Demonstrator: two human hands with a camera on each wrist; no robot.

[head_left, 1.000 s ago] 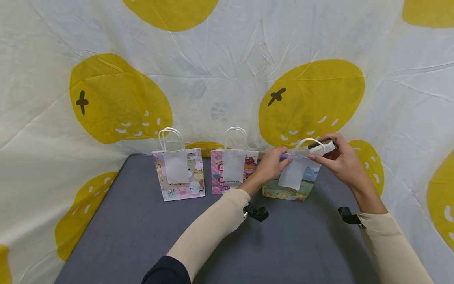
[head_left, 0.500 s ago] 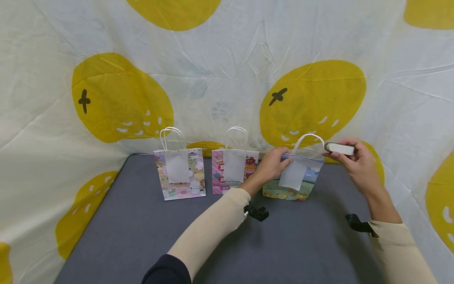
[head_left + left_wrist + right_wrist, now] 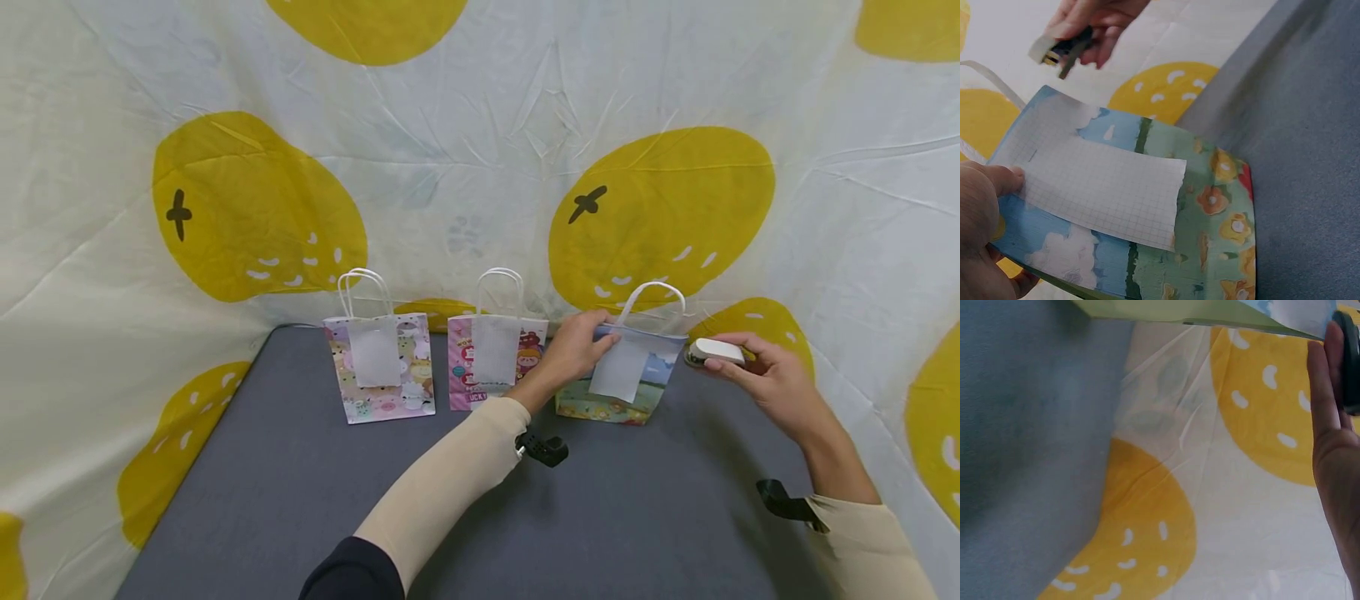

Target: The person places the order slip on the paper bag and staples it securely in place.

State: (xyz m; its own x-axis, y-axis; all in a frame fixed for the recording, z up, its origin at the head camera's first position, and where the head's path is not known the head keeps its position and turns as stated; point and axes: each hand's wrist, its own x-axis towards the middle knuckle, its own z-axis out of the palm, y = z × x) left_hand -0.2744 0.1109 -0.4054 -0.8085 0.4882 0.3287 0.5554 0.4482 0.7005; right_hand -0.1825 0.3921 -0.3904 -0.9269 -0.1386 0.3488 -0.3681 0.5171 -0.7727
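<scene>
In the head view, my left hand [image 3: 573,350] pinches the top edge of a blue-green paper gift bag [image 3: 657,377], thumb on the front. A white grid-paper slip [image 3: 1104,181] hangs on the bag's front. A short dark line like a staple shows near the slip's upper end in the left wrist view. My right hand [image 3: 780,383] holds a small white-topped stapler [image 3: 717,351] just right of the bag, apart from it. Its dark underside and parted jaws show in the left wrist view. The right wrist view cuts off most of the stapler [image 3: 1351,365].
To the left stand two more gift bags, a pastel animal one [image 3: 416,396] and a pink one [image 3: 459,392]. Each has white handles and a white slip on its front. They stand on a grey table [image 3: 300,475] against a patterned cloth [image 3: 465,100].
The stapler was at the bag's top edge by the handle. My right hand has drawn it off to the right and lowered it. My left hand stays at the bag's top edge.
</scene>
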